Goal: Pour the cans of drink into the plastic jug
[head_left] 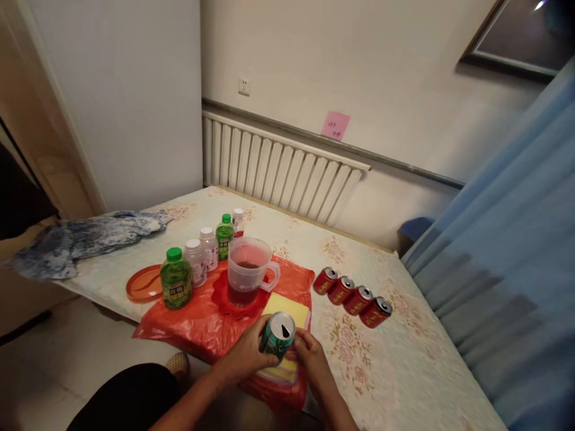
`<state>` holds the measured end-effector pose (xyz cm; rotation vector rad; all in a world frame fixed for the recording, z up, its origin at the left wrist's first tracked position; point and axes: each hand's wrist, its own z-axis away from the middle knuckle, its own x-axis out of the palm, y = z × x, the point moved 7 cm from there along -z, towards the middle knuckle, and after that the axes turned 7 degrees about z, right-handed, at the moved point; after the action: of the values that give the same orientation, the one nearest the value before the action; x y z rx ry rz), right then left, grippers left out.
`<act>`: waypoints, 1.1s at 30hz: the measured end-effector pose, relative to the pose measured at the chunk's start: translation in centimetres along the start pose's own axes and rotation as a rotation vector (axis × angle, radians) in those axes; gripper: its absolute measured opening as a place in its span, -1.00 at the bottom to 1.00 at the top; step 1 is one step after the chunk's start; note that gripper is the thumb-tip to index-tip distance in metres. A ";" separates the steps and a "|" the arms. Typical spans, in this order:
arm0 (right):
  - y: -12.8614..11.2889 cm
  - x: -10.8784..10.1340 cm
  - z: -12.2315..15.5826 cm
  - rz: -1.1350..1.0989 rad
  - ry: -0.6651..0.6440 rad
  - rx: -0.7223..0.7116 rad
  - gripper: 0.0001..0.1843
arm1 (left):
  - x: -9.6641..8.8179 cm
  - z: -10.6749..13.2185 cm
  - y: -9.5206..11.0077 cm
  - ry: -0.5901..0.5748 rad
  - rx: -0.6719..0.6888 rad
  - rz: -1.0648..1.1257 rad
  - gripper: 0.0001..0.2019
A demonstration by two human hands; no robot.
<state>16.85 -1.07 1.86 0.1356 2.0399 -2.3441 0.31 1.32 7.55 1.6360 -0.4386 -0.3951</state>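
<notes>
My left hand [247, 350] is wrapped round a green drink can [277, 338] with an opened top, tilted a little towards me. Close against the can's right side, my right hand [313, 362] has its fingers curled together; what they pinch, if anything, is hidden. Beneath both hands lies a folded yellow cloth or paper stack [287, 308] on a red plastic sheet [197, 332]. Just beyond stands a clear plastic jug [249, 272] part-filled with dark liquid, set on a red scalloped dish [220, 299].
Several opened red cans [357, 299] stand in a row at right. Green-capped bottles [176, 284] and white-capped bottles [209, 248] line the left, near an orange lid [144, 284]. A patterned cloth [99, 236] lies at the table's [422, 347] left end. Blue curtain [507, 239] hangs at right.
</notes>
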 end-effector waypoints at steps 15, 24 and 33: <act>0.9 1.4 0.0 0.304 0.074 -0.013 -0.56 | -3.5 -2.7 -0.3 -0.141 0.026 -0.077 -0.24; -1.9 1.4 -2.9 0.133 0.041 0.047 -0.45 | -6.6 -1.3 -0.3 -0.185 0.023 0.015 -0.21; -9.8 3.3 -9.6 0.048 0.165 -0.282 -0.54 | -8.2 -1.2 -1.2 -0.177 -0.005 0.029 -0.13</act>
<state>13.24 9.88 9.99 0.3758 2.3865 -2.0529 -6.13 6.63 6.49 1.5943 -0.5933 -0.5211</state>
